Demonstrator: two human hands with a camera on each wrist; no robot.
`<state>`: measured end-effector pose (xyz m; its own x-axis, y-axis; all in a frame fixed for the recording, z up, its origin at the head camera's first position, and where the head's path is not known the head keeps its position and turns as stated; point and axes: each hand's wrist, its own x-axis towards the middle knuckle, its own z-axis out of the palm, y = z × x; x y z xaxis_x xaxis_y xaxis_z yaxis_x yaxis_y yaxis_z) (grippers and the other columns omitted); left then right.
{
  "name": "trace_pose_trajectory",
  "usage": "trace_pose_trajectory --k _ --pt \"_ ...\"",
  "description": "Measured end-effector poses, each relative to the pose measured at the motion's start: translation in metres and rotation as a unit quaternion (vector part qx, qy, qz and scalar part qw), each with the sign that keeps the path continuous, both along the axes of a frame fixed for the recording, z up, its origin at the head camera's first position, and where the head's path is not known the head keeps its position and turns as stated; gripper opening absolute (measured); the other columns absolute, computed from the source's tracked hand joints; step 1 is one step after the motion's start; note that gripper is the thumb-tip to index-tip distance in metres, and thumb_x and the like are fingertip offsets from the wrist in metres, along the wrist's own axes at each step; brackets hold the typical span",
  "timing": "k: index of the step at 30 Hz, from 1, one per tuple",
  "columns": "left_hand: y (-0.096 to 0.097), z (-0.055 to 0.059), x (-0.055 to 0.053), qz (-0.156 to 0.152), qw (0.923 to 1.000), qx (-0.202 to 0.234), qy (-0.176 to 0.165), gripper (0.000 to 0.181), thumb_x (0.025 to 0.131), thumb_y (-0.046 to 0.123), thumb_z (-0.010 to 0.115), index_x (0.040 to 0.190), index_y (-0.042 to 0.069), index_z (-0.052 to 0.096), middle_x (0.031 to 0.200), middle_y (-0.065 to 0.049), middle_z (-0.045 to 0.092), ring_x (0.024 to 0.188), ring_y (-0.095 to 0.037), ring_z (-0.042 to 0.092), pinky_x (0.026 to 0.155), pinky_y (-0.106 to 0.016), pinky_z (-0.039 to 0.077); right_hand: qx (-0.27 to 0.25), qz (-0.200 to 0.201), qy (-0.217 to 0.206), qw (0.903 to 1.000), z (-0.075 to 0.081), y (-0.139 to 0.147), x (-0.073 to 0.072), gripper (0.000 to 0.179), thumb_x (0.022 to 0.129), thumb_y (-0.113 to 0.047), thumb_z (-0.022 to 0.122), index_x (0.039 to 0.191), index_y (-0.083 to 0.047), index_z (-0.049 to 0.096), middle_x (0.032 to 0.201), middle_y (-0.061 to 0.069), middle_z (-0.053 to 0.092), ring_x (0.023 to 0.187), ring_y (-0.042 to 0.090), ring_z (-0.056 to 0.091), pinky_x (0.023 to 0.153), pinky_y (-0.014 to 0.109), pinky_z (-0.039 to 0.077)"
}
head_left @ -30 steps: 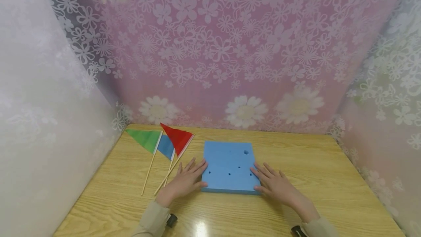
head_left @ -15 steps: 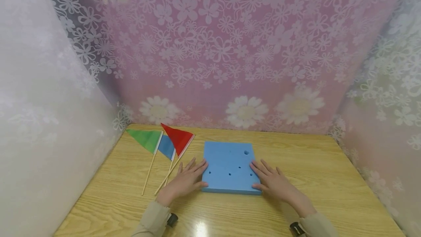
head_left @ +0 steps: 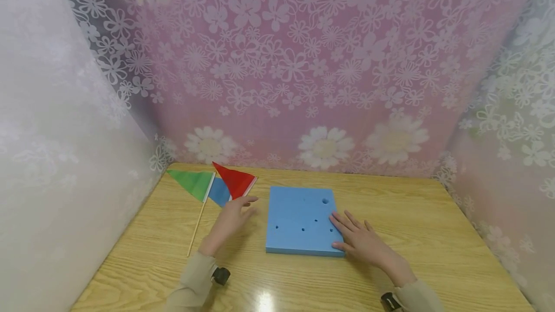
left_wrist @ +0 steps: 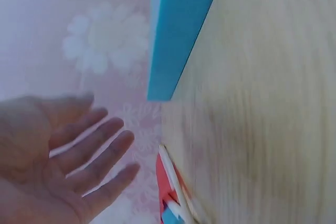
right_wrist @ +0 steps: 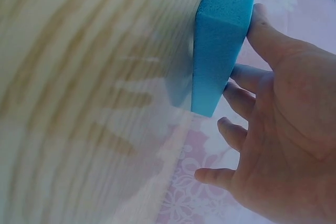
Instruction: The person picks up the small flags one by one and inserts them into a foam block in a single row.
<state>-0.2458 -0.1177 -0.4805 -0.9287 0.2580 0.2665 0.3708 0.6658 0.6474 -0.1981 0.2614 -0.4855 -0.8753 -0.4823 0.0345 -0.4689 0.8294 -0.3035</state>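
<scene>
Left hand (head_left: pixel 229 216), lower left of centre in the head view: fingers loosely extended and parted, nothing held, apart from the block (head_left: pixel 290 211). Right hand (head_left: pixel 362 242), lower right: fingers straight and spread, fingertips on the block's right edge, no grip round it. Block lies flat at lower centre.

Progress, judged from layout: early. Block is in place; nothing stands in the big hole (head_left: pixel 325 201), upper right on its top, nor in the small holes (head_left: pixel 303 229) lower down. Red flag (head_left: pixel 234 179), blue flag (head_left: pixel 218 191) and green flag (head_left: pixel 195 184) all lie on the table (head_left: pixel 412 206), left of the block, so handling them looks all undone.

In the way: red lies partly over blue, so those two may catch; left hand hides their sticks in the head view. Right fingers sit close to the rightmost small hole. Pink floral backdrop (head_left: pixel 286 85) fills the upper frame.
</scene>
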Motion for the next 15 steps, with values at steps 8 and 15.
trace_pose_trajectory --k 8,15 --pt "-0.028 -0.008 -0.016 0.106 0.9943 -0.008 -0.004 0.011 0.092 0.000 0.070 0.103 -0.001 0.075 0.095 -0.012 0.075 0.090 -0.030 0.071 0.076 -0.042 0.059 -0.013 0.004 -0.012 0.9998 0.002 0.001 0.000 0.074 0.100 -0.048 0.058 0.158 -0.008 0.036 0.163 0.015 0.031 0.149 0.047 0.022 0.108 0.081 0.020" --pt "-0.036 -0.012 -0.017 0.121 0.9900 -0.050 -0.052 0.008 0.084 -0.003 0.076 0.092 -0.003 0.074 0.085 -0.012 0.072 0.079 -0.024 0.068 0.073 -0.041 0.058 -0.013 0.003 -0.022 0.9997 0.002 0.000 0.000 0.074 0.100 -0.049 0.057 0.158 -0.008 0.034 0.164 0.014 0.030 0.150 0.047 0.022 0.108 0.081 0.020"
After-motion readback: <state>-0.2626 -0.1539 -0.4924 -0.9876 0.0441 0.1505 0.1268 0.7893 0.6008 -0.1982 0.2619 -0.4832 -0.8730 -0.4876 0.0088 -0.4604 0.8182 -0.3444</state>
